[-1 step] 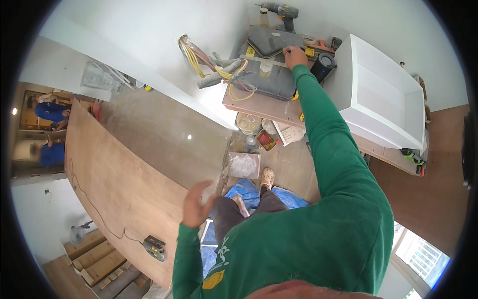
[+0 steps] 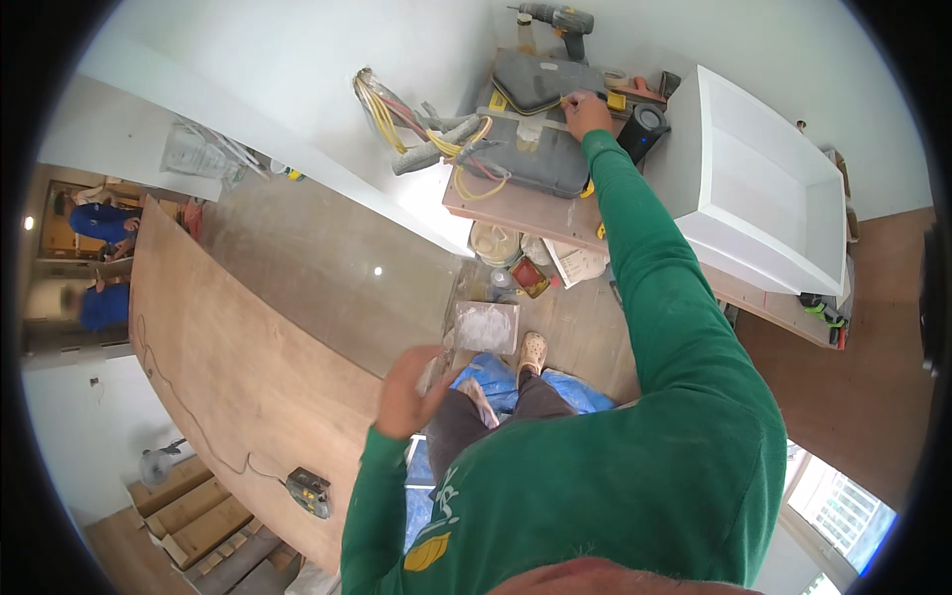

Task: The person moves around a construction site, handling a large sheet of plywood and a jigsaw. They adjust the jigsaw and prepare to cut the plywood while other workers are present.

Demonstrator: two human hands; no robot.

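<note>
- Plywood panel: spans 7 to 10 o'clock from the centre of view.
- White cabinet box: at 2 o'clock; open side faces up, inner panels exposed.
- Cardboard cartons: long, stacked side by side at 8 o'clock; contents hidden.
- Black toolbox: at 1 o'clock, on a wooden shelf; lid down, contents hidden.
- Dark grey zip case: between 12 and 1 o'clock, at the toolbox's far side; contents hidden.
- Round bucket: at 12 o'clock, on the floor near the shelf; pale residue at its top.
- Right hand: at 1 o'clock; fingertips at the near edge of the zip case. Whether they clamp on that edge or only touch it cannot be told.
- Left hand: at 7 o'clock, beside the panel's edge; thumb and fingers apart, palm free.
- Rectangular tin: at 2 o'clock, close to centre; open, reddish inside.
- Glass jar: at 12 o'clock, beside a cordless drill; contents too small to tell.
</note>
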